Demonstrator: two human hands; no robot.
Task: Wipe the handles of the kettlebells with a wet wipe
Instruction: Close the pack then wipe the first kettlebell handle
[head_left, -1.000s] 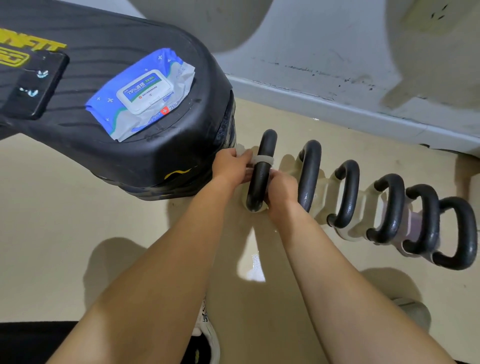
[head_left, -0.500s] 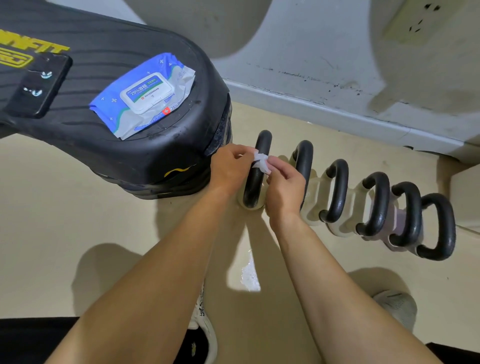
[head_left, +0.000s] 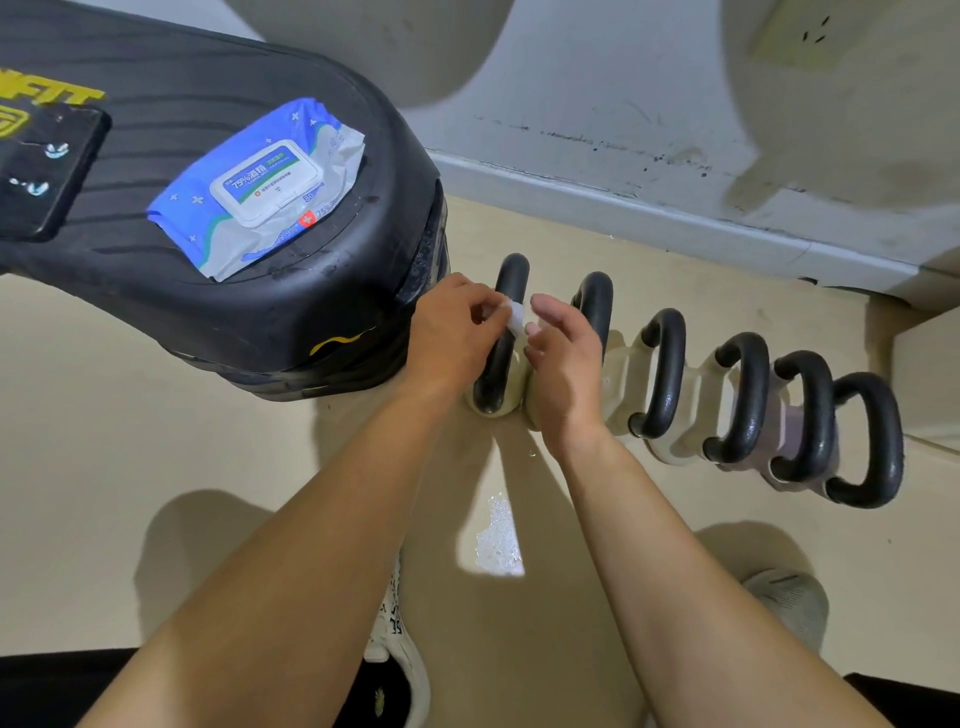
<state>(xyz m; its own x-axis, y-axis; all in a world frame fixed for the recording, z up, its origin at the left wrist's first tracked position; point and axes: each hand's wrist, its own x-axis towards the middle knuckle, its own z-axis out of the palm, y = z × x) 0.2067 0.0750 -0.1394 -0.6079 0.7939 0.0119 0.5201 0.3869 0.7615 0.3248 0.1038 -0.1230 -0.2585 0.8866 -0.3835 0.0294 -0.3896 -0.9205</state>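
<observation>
Several pale kettlebells with black loop handles stand in a row on the floor, running to the right. My left hand (head_left: 452, 332) is at the left side of the leftmost handle (head_left: 511, 275) and pinches a small white wet wipe (head_left: 517, 314) against it. My right hand (head_left: 563, 364) hovers between the first handle and the second handle (head_left: 595, 301). Its fingers are spread, with the thumb tip just beside the wipe. The other handles (head_left: 743, 395) further right are untouched.
A blue wet-wipe pack (head_left: 260, 187) and a dark phone (head_left: 41, 171) lie on a black padded bench (head_left: 156, 291) just left of the kettlebells. A grey wall skirting (head_left: 623, 208) runs behind. A bright wet patch (head_left: 498, 540) and my shoes (head_left: 789, 603) are on the floor.
Both hands moved up the first handle with the wipe. The right hand, which pinched the wipe half a second ago, has let go and spread its fingers.
</observation>
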